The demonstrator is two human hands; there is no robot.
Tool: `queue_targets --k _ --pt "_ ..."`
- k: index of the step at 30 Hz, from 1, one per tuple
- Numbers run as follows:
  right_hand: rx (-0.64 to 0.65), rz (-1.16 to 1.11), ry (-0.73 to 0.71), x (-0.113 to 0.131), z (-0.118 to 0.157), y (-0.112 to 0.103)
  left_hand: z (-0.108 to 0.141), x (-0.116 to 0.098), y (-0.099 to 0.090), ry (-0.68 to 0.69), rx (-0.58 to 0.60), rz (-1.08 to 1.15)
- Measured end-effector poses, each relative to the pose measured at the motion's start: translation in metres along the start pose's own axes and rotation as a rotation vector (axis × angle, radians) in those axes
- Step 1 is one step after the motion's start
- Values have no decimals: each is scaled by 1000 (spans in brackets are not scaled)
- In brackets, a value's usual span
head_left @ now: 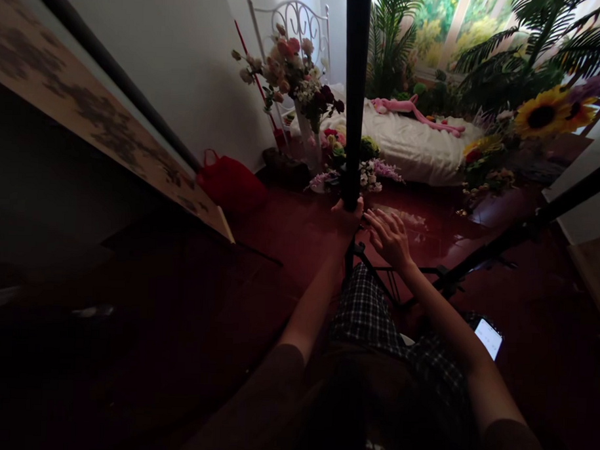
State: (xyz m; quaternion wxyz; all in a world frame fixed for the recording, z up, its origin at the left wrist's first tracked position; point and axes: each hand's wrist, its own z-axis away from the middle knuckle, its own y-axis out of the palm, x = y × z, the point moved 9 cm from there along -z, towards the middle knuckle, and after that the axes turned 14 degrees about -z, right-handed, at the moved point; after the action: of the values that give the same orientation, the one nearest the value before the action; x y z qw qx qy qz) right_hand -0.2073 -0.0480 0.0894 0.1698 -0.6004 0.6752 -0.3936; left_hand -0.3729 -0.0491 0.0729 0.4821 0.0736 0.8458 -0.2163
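In the head view a thick black pole (pixel 354 102) rises upright in front of me, part of a dark stand with legs near the floor. My left hand (pixel 347 217) is wrapped round the pole low down, its thumb along the near side. Just right of it is my right hand (pixel 388 236), palm down with fingers stretched out and slightly apart, the fingertips close to the pole's stand. Whether those fingertips touch the stand I cannot tell. A second dark pole (pixel 506 242) slants away to the right.
A scroll painting (pixel 111 123) leans at the left by a red bag (pixel 232 183). Flowers (pixel 305 74) and a small bed (pixel 421 144) with a pink plush toy (pixel 397 106) stand ahead. A lit phone (pixel 487 338) lies at my right. Sunflowers (pixel 542 116) and palm leaves fill the far right.
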Motion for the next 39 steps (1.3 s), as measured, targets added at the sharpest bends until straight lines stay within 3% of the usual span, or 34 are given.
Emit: queue_targets --k 6,10,14,19,23,26,28,31,34,36,39 --pt "-73 -11 85 -13 -9 -6 0 0 -1 -5 -14 -17" --pt "-107 -134 171 -13 -16 -8 1 1 -1 -1 1 10" --pt "-210 -434 415 -24 -17 -2 3 0 0 16 16 35" --pt "-318 -888 769 -51 -13 19 3 3 1 6 11 30" --pt "-225 -1105 921 -58 -3 27 3 5 4 -7 32 57" --pt "-162 -1249 965 -57 22 20 8 7 4 -16 11 78" --pt "-245 -1303 983 -63 47 3 16 11 3 -30 -26 76" --pt "-515 -1324 1064 -84 100 -30 39 22 1 -46 -85 66" --pt "-826 -1289 1100 -106 156 -68 76 40 0 -69 -119 41" --pt "-986 -1231 1128 -118 191 -91 110 52 3 -80 -90 -13" --pt "-1124 -1140 1171 -129 231 -114 168 63 19 -91 13 -66"
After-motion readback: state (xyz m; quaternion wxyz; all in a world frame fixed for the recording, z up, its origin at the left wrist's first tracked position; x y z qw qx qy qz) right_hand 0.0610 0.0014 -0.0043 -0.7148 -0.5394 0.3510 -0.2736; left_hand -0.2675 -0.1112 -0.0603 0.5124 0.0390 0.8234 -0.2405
